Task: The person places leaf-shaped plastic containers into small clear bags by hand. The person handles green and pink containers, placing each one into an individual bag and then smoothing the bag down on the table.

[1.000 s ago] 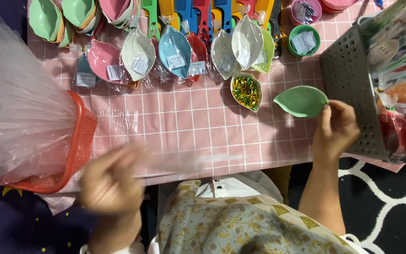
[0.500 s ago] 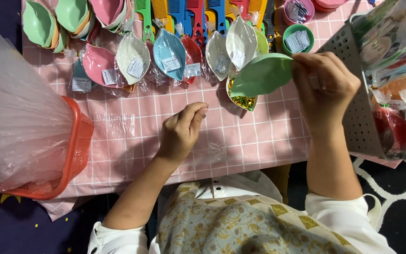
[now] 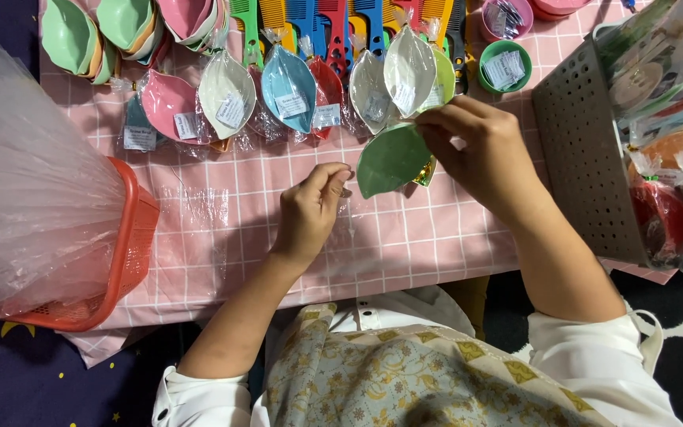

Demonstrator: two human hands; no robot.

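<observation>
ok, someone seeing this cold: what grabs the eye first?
Centre: the right hand holds a green leaf-shaped dish tilted above the pink checked tablecloth, the left hand pinching clear film beside it. Behind, a row of wrapped leaf dishes; far left, a red basket stuffed with clear plastic bags.

Counter covered by a pink cloth with white grid lines (image 3: 223, 261); below it lay a dark navy star-patterned floor covering (image 3: 17, 383) under even light.
</observation>
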